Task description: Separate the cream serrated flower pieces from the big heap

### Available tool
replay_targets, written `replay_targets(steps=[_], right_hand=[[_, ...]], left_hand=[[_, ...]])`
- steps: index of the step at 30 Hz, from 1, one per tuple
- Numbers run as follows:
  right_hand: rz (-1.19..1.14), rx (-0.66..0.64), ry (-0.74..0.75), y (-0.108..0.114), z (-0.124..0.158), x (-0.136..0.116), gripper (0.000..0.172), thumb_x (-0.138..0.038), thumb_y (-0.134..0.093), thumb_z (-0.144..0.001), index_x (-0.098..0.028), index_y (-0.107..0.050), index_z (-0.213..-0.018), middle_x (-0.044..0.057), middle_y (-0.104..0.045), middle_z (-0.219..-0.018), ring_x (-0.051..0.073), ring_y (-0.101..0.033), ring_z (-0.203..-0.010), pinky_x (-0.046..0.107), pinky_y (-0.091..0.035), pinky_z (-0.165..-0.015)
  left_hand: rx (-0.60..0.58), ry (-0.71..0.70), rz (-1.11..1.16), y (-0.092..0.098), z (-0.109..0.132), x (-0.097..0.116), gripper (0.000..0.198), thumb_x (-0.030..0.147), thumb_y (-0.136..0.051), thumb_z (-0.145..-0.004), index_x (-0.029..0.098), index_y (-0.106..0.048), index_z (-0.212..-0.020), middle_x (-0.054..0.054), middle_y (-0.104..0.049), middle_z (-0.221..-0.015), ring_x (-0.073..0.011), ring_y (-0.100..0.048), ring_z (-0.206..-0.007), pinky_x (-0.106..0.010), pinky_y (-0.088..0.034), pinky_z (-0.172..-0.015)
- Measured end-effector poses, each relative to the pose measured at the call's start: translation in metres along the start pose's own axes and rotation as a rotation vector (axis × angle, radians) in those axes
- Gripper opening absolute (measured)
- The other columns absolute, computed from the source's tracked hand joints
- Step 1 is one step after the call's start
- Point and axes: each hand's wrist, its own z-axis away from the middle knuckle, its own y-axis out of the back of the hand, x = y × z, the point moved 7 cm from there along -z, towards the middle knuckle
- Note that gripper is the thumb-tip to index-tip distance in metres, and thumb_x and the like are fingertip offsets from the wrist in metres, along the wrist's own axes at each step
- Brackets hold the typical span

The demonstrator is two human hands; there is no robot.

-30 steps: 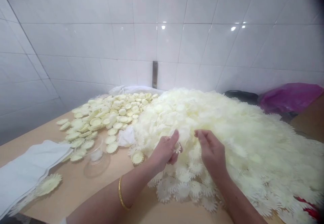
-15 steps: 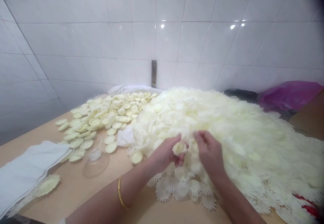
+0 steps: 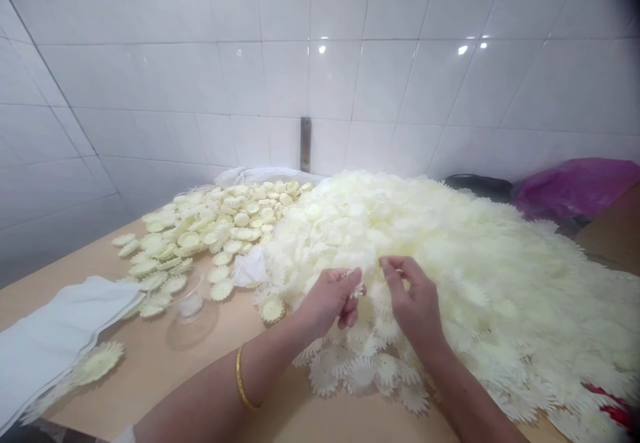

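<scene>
My left hand is closed on a small pale-yellow fabric flower piece with a jagged rim, seen mostly edge-on between thumb and fingers. A short gap to its right, my right hand has thumb and index finger pinched together. Whether anything sits in that pinch I cannot make out. Both hands are in front of a large heap of thin, cream-white flower-shaped petals. Several loose petals lie on the table below the hands.
Thicker yellow flower pieces are piled at the left back. Near them are a clear round dish, a crumpled white tissue and a folded white cloth. A purple bag lies at the right, against the tiled wall.
My left hand has turned the flower piece from facing me to nearly edge-on, with the thumb now over it. My right hand stays pinched and has shifted only slightly.
</scene>
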Motion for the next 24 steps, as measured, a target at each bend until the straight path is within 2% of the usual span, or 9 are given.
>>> replay_targets(steps=[4,8,11,13,15,17,19,21,24], right_hand=[[-0.075,-0.094,0.027,-0.007,0.001,-0.006,0.023,-0.035,-0.044,-0.083,-0.017,-0.057,-0.076,0.005,-0.058,-0.077,0.018,-0.053,-0.077,0.029,-0.040,-0.069],[-0.171,-0.249,0.086,-0.019,0.006,-0.015,0.023,-0.037,-0.045,-0.083,-0.018,-0.055,-0.075,0.004,-0.056,-0.076,0.018,-0.052,-0.076,0.029,-0.040,-0.070],[-0.201,-0.295,0.043,-0.024,0.008,-0.015,0.024,-0.035,-0.045,-0.083,-0.018,-0.052,-0.068,0.002,-0.053,-0.068,0.016,-0.050,-0.068,0.027,-0.039,-0.064],[-0.190,-0.251,-0.022,-0.020,0.007,-0.008,0.025,-0.035,-0.045,-0.083,-0.018,-0.049,-0.064,0.000,-0.050,-0.063,0.014,-0.048,-0.063,0.026,-0.038,-0.060],[-0.147,-0.132,-0.100,-0.011,0.003,0.002,0.024,-0.035,-0.046,-0.082,-0.017,-0.050,-0.066,0.000,-0.051,-0.063,0.014,-0.049,-0.062,0.026,-0.039,-0.060],[-0.096,0.006,-0.155,0.001,-0.001,0.011,0.020,-0.035,-0.048,-0.080,-0.016,-0.054,-0.074,0.003,-0.057,-0.072,0.016,-0.052,-0.068,0.028,-0.040,-0.064],[-0.064,0.098,-0.167,0.008,-0.005,0.016,0.021,-0.034,-0.050,-0.078,-0.016,-0.057,-0.085,0.006,-0.060,-0.085,0.019,-0.054,-0.078,0.030,-0.041,-0.070],[-0.054,0.115,-0.153,0.009,-0.006,0.018,0.024,-0.034,-0.050,-0.078,-0.015,-0.057,-0.090,0.008,-0.060,-0.091,0.020,-0.054,-0.083,0.032,-0.041,-0.073],[-0.036,0.073,-0.108,0.006,-0.005,0.013,0.023,-0.035,-0.048,-0.079,-0.016,-0.058,-0.086,0.007,-0.061,-0.088,0.019,-0.054,-0.079,0.033,-0.042,-0.072]], left_hand=[[0.034,0.008,-0.085,0.003,0.000,-0.002,0.046,0.062,-0.047,-0.069,0.018,-0.044,-0.057,0.009,-0.026,-0.032,-0.0065,-0.031,-0.026,-0.019,-0.021,-0.032],[0.041,-0.004,-0.144,0.004,-0.001,-0.005,0.050,0.067,-0.044,-0.066,0.018,-0.043,-0.054,0.007,-0.030,-0.035,-0.0061,-0.029,-0.028,-0.021,-0.023,-0.034],[0.046,0.046,-0.130,0.003,0.001,-0.008,0.055,0.070,-0.037,-0.067,0.017,-0.046,-0.055,0.007,-0.029,-0.035,-0.0063,-0.029,-0.028,-0.021,-0.022,-0.035],[0.031,0.090,-0.085,0.001,0.003,-0.008,0.059,0.071,-0.032,-0.068,0.016,-0.050,-0.059,0.006,-0.030,-0.036,-0.0072,-0.032,-0.030,-0.021,-0.022,-0.035],[-0.005,0.086,-0.013,-0.003,0.004,-0.003,0.056,0.068,-0.034,-0.071,0.015,-0.054,-0.069,0.005,-0.036,-0.040,-0.0083,-0.038,-0.033,-0.021,-0.025,-0.037],[-0.026,0.048,0.047,-0.006,0.004,0.002,0.041,0.056,-0.046,-0.073,0.016,-0.054,-0.079,0.004,-0.043,-0.046,-0.0091,-0.045,-0.039,-0.020,-0.029,-0.039],[-0.014,0.016,0.063,-0.005,0.002,0.004,0.028,0.043,-0.055,-0.072,0.016,-0.052,-0.078,0.004,-0.046,-0.049,-0.0087,-0.047,-0.040,-0.019,-0.030,-0.039],[0.013,0.005,0.052,-0.002,0.000,0.002,0.023,0.037,-0.056,-0.072,0.016,-0.050,-0.073,0.005,-0.043,-0.046,-0.0074,-0.045,-0.037,-0.018,-0.027,-0.035],[0.037,-0.003,0.052,0.000,-0.001,-0.001,0.025,0.039,-0.053,-0.074,0.016,-0.047,-0.067,0.007,-0.037,-0.041,-0.0061,-0.039,-0.031,-0.018,-0.021,-0.032]])
